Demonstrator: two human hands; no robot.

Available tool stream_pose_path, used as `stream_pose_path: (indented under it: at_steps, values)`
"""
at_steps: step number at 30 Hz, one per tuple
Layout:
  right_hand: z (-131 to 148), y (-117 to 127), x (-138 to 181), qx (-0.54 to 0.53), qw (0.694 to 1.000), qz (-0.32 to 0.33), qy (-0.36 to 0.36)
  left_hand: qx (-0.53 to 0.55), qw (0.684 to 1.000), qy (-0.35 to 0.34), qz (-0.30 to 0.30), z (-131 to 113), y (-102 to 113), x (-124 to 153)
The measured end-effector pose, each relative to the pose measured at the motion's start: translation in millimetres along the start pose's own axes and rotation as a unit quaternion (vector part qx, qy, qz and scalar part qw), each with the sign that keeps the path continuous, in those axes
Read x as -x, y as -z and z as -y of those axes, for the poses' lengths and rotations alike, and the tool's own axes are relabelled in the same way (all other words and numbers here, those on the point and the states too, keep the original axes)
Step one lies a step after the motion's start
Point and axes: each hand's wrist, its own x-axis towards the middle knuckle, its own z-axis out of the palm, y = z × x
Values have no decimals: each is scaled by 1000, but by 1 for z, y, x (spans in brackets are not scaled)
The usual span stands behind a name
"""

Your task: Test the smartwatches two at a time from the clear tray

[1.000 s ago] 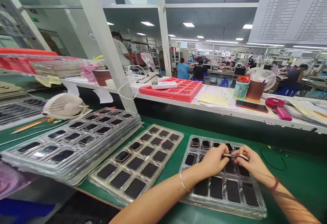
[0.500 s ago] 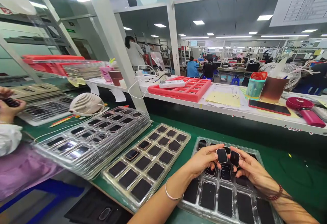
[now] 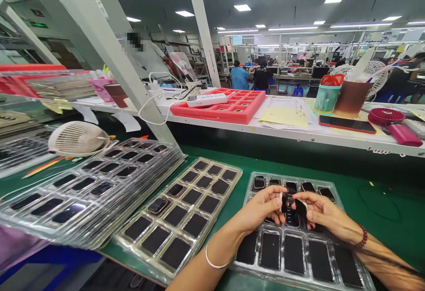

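Observation:
My left hand (image 3: 264,206) pinches a small black watch case (image 3: 284,202), held on edge. My right hand (image 3: 320,213) pinches a second black watch case (image 3: 301,207), close beside the first. Both hands hover over a clear plastic tray (image 3: 348,255) with rectangular pockets on the green bench. The tray's far row holds several black watch cases (image 3: 259,181); the near pockets look dark and flat. A bracelet circles each wrist.
A second pocketed tray (image 3: 186,207) lies to the left, then a tall stack of filled trays (image 3: 89,185) and a small white fan (image 3: 78,138). Behind, a white shelf carries a red tray (image 3: 226,107), papers, cups, a phone. Other people work further back.
The two watch cases faced the camera half a second ago; now they are turned edge-on. My hands have dropped slightly toward the tray. The view has shifted right, and a neighbour's hand has left the frame.

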Motion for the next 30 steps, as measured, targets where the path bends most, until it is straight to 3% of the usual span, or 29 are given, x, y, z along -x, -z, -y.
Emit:
stream_pose_path:
  at_steps: [6, 13, 25, 30]
  values:
    - [-1, -1, -2, 22, 998, -66, -7, -57, 998, 14, -29, -5, -2, -1]
    - [-2, -4, -2, 106, 988, -104, 42, -141, 989, 21, -26, -12, -5, -16]
    - [-2, -3, -1, 103, 990, -87, 46, -183, 983, -33, -11, -4, -16, -1]
    - [-3, -1, -1, 100, 991, -86, 25, -196, 979, -38, -41, -3, -13, -1]
